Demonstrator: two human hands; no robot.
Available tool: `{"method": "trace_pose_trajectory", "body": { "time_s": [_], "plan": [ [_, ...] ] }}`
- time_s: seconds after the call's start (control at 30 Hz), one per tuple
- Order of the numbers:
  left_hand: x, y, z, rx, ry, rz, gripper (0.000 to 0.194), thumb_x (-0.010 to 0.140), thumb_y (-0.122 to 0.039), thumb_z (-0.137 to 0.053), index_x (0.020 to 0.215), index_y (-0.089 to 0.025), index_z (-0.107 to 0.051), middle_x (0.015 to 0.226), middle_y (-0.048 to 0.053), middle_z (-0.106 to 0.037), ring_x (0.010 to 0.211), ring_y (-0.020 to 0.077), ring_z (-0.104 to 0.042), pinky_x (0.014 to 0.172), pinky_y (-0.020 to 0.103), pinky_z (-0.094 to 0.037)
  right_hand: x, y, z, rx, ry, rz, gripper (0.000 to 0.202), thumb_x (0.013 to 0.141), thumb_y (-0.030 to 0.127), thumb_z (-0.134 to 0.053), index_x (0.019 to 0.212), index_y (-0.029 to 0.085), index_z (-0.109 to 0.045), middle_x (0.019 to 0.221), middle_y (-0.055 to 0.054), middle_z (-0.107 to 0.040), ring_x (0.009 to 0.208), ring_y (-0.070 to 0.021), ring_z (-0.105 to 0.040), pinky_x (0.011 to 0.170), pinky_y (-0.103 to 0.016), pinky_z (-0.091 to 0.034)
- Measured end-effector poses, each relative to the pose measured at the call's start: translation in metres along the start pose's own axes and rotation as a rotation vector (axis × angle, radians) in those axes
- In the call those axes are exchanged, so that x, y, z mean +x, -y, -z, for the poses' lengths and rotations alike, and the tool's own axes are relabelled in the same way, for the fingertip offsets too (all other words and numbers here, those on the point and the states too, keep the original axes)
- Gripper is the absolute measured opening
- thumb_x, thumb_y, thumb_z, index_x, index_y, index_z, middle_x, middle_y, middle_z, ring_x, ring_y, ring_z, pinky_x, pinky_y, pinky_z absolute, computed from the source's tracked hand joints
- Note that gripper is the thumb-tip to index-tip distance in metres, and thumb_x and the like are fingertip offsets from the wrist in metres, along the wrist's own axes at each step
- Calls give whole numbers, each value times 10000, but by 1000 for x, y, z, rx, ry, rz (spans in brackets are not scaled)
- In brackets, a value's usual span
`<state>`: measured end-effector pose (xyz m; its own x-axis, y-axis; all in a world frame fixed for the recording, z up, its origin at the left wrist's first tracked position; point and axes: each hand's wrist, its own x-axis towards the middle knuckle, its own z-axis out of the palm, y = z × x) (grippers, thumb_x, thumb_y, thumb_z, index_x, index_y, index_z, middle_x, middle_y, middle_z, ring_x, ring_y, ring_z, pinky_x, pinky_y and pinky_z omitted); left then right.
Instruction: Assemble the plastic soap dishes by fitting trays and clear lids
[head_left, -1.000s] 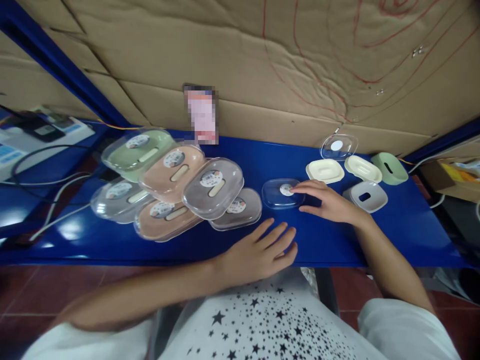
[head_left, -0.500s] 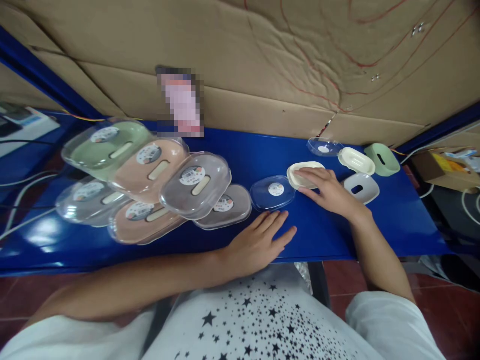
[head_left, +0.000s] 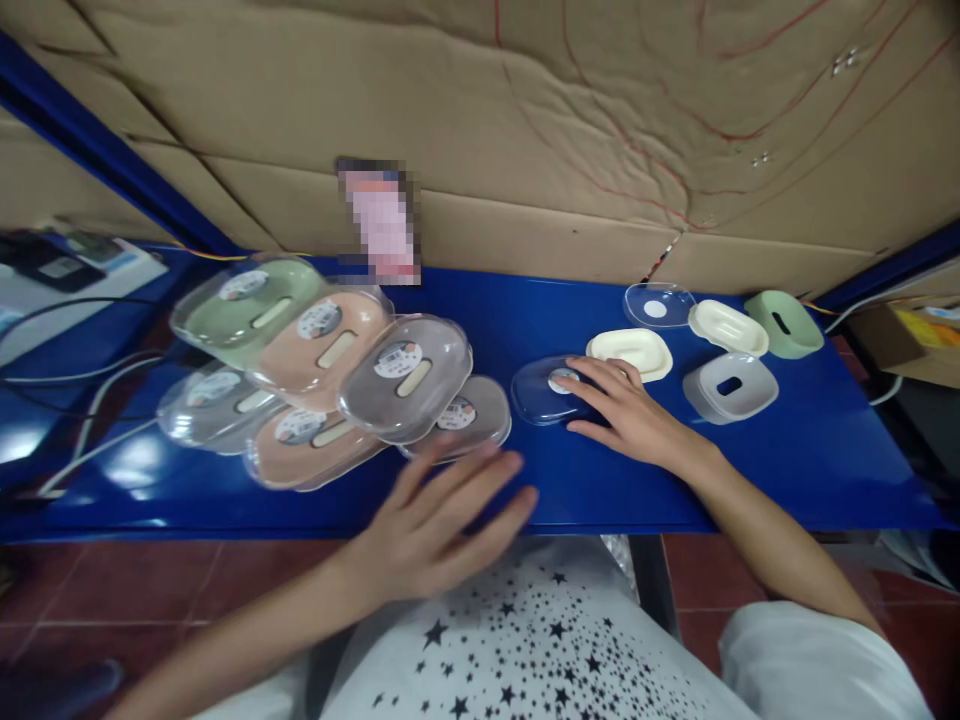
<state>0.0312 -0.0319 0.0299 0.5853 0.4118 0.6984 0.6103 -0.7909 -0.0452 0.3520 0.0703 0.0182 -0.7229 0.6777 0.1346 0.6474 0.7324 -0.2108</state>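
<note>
My right hand lies over the right part of a clear plastic lid with a round label, fingers spread. Behind that hand is a cream oval tray. My left hand, fingers apart, hangs at the table's front edge and holds nothing. It is nearest to a grey box with a clear lid, the closest of a pile. In that pile are another grey lidded box, pink lidded boxes and a green lidded box, with labels on their lids.
At the right of the blue table sit a grey box, a green box, a second cream tray and another clear lid. A cardboard wall stands behind. Cables run at the left.
My right hand has moved left from the cream tray onto the clear lid. My left hand has drawn back left, away from the lid, towards the pile. The camera view has shifted slightly.
</note>
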Motion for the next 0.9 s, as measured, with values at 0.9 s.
{"method": "trace_pose_trajectory", "body": {
  "time_s": [0.9],
  "plan": [
    [-77, 109, 39, 244, 200, 503, 984, 884, -530, -854, 1694, -355, -323, 1795, 190, -229, 1590, 507, -364, 1249, 834, -177, 138, 26, -6, -103, -177, -28, 673, 1122, 584, -365, 1682, 210, -386, 1721, -181, -414, 1584, -364, -385, 1276, -585, -293]
  ]
}}
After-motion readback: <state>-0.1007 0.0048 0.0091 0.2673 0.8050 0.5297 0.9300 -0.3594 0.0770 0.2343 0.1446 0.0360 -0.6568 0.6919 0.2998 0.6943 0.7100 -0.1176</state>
